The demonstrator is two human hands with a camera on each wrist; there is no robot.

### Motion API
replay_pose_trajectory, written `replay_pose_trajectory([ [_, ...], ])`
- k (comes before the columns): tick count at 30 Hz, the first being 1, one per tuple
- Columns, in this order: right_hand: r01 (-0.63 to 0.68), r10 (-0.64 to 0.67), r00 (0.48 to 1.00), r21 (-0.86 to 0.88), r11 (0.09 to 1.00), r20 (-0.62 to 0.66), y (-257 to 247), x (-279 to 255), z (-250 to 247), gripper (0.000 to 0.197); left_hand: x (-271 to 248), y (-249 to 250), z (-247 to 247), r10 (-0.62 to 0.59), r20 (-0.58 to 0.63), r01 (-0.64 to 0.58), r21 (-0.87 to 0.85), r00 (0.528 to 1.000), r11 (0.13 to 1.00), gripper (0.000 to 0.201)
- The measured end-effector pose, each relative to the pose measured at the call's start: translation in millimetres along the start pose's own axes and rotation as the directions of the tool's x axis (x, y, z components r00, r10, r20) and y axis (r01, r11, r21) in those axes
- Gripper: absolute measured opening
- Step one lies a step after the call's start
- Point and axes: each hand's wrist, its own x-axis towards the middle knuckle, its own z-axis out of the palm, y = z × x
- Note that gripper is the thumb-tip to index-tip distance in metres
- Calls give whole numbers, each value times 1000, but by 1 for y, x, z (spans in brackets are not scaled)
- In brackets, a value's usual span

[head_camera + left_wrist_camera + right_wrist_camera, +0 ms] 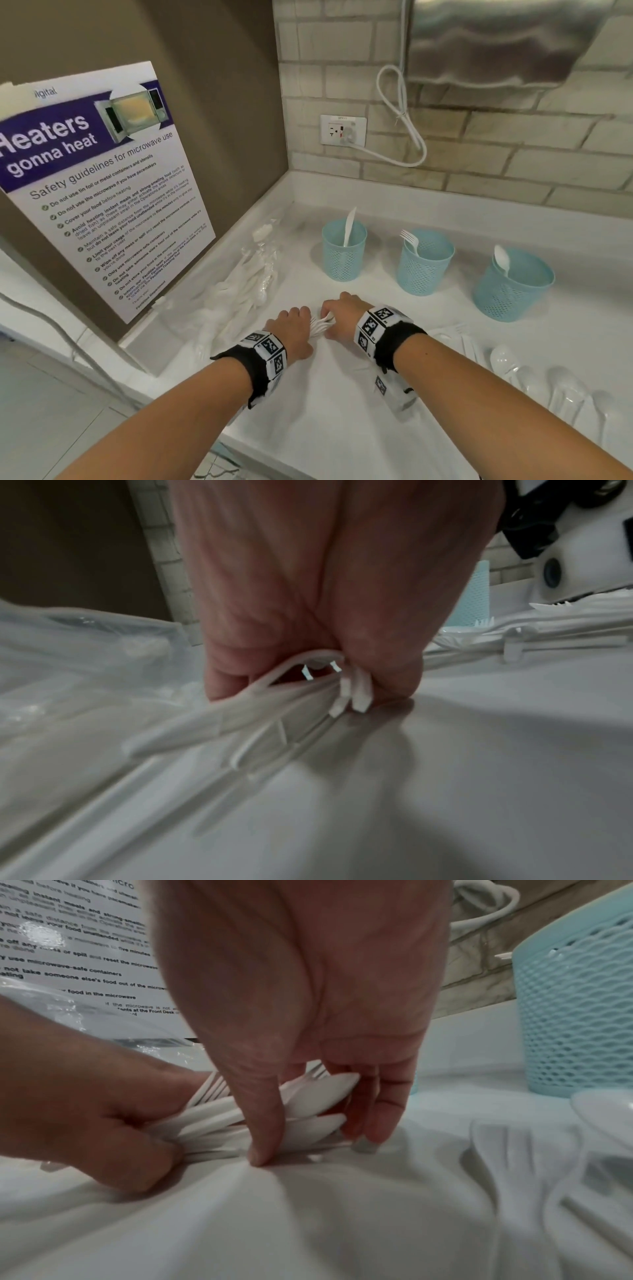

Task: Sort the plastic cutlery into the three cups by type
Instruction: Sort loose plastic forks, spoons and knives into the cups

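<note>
Three light-blue mesh cups stand in a row on the white counter: the left cup (343, 251) holds a knife, the middle cup (424, 262) a fork, the right cup (512, 286) a spoon. Both hands meet low at the counter's centre over a bunch of white cutlery (321, 324). My left hand (294, 327) grips the handle ends of the bunch (346, 693) in a fist. My right hand (342, 313) curls its thumb and fingers round the knife and fork heads (308, 1115) of the same bunch.
A clear plastic bag with more white cutlery (253, 274) lies at the left by the wall poster (102, 192). Loose forks (455, 334) and clear spoons (534, 380) lie at the right front. A socket and white cord (400, 113) hang on the brick wall.
</note>
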Motion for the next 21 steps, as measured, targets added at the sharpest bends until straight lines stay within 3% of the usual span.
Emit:
replay_pose_trajectory([
  [6, 49, -50, 996, -12, 999, -75, 5, -2, 4, 31, 0, 5, 1, 15, 10, -15, 14, 1000, 1000, 43],
  [13, 46, -47, 999, 30, 998, 17, 4, -6, -14, 24, 3, -1, 1, 133, -28, -135, -115, 991, 984, 40],
  [17, 86, -60, 988, 184, 979, -142, 10, -15, -40, 27, 5, -1, -11, 193, -111, -217, -286, 975, 933, 32],
  [21, 153, -23, 935, 347, 925, -353, 19, -30, -79, 59, 15, -2, -26, 242, -243, -337, -528, 939, 779, 25],
])
